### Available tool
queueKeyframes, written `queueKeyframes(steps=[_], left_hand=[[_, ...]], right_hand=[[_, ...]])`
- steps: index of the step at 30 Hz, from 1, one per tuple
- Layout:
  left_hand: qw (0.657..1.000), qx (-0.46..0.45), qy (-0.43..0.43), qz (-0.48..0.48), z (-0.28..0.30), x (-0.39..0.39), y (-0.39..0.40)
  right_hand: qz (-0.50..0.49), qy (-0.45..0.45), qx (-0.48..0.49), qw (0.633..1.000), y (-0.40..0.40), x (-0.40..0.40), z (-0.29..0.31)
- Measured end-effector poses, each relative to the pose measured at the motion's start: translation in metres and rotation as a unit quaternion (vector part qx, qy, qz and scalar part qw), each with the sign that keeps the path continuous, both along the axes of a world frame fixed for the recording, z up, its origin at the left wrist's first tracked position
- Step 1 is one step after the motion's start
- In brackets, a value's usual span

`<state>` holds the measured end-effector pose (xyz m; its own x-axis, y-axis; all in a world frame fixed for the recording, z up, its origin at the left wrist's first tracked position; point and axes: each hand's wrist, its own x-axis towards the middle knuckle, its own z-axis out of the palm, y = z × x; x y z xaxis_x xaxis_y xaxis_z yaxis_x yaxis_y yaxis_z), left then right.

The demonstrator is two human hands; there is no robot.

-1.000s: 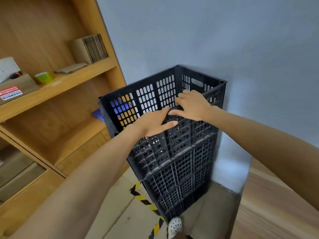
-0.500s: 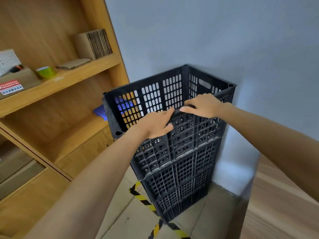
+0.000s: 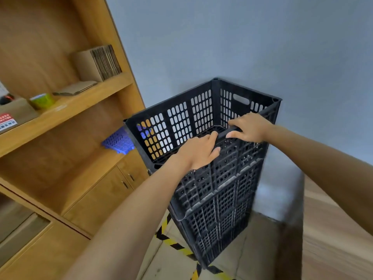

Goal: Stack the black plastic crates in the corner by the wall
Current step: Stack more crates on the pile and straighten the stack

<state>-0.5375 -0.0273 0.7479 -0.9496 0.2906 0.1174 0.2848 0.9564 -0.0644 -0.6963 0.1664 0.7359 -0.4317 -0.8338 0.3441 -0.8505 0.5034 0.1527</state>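
Wall: a plain grey-blue wall (image 3: 242, 37), right of the wooden shelf (image 3: 66, 106).
Shelf: big and brown, with small cupboard doors (image 3: 105, 190) low down.
Floor: pale floor (image 3: 165, 261) below the shelf, with yellow and black tape (image 3: 177, 246) on it.

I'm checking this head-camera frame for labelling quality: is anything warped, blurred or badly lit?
Head view: wide-angle warp tilts the bookshelf; edges blur, especially the forearms and wooden surface at right; the top crate and both hands are sharp; even soft light, faint shadow on the wall, no glare.
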Motion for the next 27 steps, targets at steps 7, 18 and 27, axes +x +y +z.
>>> queueKeyframes(steps=[7,18,27], left_hand=[[1.0,-0.002,0.009,-0.012,-0.001,0.0,-0.006],[0.997,-0.013,-0.004,-0.081,0.001,0.023,-0.062],[0.99,-0.004,0.046,-0.131,0.001,0.042,-0.115]], right_hand=[[-0.031,-0.016,0.019,0.999,-0.006,0.011,0.005],[-0.097,0.03,-0.045,0.994,-0.04,0.068,-0.005],[-0.184,0.008,-0.019,0.983,-0.082,0.124,0.001]])
